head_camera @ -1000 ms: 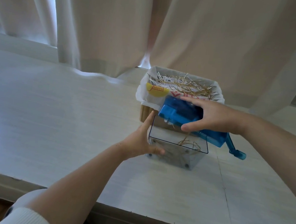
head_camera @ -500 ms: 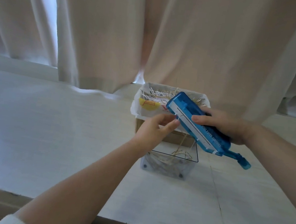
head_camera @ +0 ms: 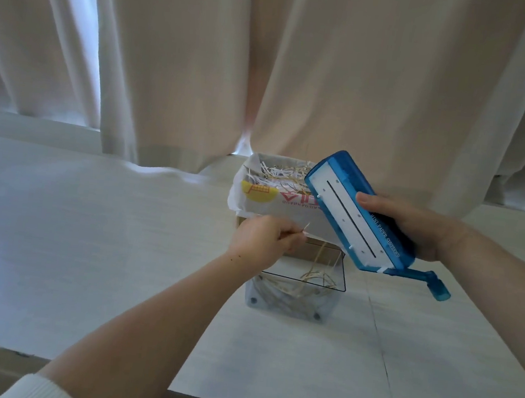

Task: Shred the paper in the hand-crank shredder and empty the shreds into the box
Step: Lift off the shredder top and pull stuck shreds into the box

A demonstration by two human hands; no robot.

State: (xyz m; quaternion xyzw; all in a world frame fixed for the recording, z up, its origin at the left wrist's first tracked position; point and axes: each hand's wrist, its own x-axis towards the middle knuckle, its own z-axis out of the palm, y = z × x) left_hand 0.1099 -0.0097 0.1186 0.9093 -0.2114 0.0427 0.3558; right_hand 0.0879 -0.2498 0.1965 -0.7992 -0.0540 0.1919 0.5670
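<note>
My right hand holds the blue shredder head lifted off and tilted, its white underside with the cutting slot facing me and its crank handle hanging at the lower right. My left hand is pinched shut on thin paper shreds that trail down into the clear bin. The clear bin stands on the table with several tan shreds inside. Behind it sits the cardboard box lined with a white bag and filled with shreds.
The pale table spreads wide to the left and right, with its front edge near me. Beige curtains hang directly behind the box, and a window sill runs along the back.
My right hand has lifted the shredder head off the bin and turned its underside toward me. My left hand left the bin, went to the head, and now pinches shreds.
</note>
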